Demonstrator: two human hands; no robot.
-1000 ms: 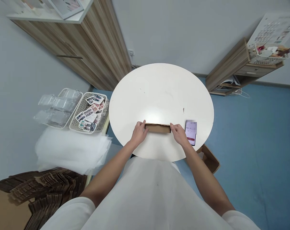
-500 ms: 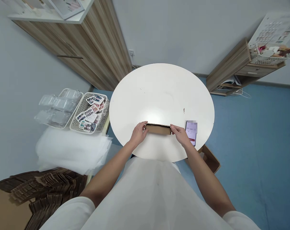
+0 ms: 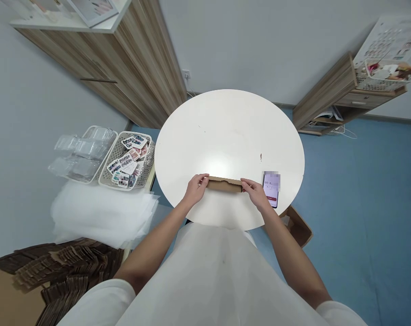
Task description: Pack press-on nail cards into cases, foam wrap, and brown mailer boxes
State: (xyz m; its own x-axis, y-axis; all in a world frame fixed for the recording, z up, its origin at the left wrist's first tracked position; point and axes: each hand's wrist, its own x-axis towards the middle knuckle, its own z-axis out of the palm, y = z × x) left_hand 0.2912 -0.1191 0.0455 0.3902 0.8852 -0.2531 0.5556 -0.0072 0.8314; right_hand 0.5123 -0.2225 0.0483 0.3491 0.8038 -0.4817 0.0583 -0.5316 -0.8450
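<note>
Pinching either end, left fingers (image 3: 202,176) and right fingers (image 3: 247,182) hold a brown cardboard box (image 3: 219,185) (long, narrow).

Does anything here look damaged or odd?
Yes: the table has a small dark mark beyond the phone, breaking its white top; stain or chip, I can't tell. The cardboard box between left hand and right hand shows no obvious damage.

Matt cardboard box (image 3: 224,186), glossy tabletop (image 3: 225,127)

Reading "00:0" on the phone (image 3: 270,193), losing the rest to pixelation, and finding print on the white sheet (image 3: 382,40) too blurred
</note>
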